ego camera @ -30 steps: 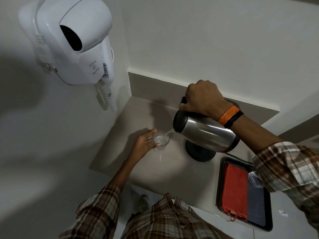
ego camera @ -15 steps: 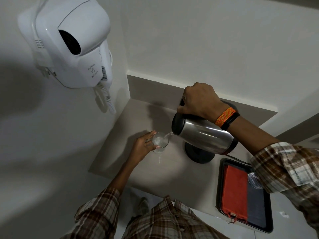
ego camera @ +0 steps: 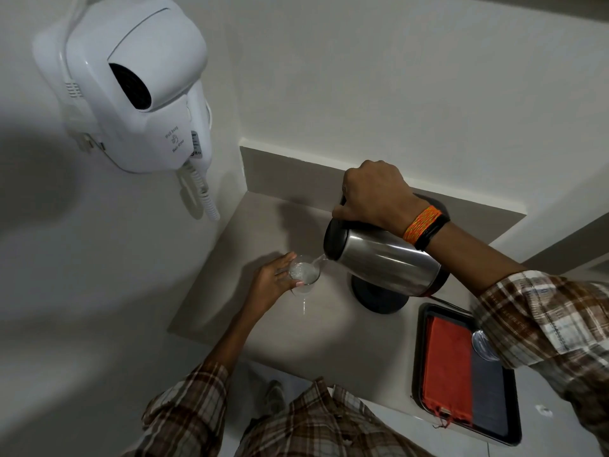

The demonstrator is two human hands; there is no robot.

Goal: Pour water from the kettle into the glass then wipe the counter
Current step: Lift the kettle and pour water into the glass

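A steel kettle [ego camera: 385, 262] with a black lid is tipped to the left above the beige counter [ego camera: 263, 222]. My right hand [ego camera: 372, 196] grips its black handle from above. A thin stream of water runs from the spout into a clear glass [ego camera: 304, 273] that stands on the counter. My left hand [ego camera: 272, 283] is wrapped around the glass from the left side. Water shows inside the glass. The kettle's round black base [ego camera: 379, 296] sits on the counter under the kettle.
A black tray [ego camera: 501, 420] at the right front holds a folded red cloth [ego camera: 448, 371] and a second glass [ego camera: 482, 344], partly hidden by my sleeve. A white wall-mounted hair dryer [ego camera: 138, 84] hangs at the upper left. Walls close the counter at the back and left.
The kettle and my right hand have kept their tilt with only a slight shift; the stream keeps falling into the glass. My left hand stays on the glass.
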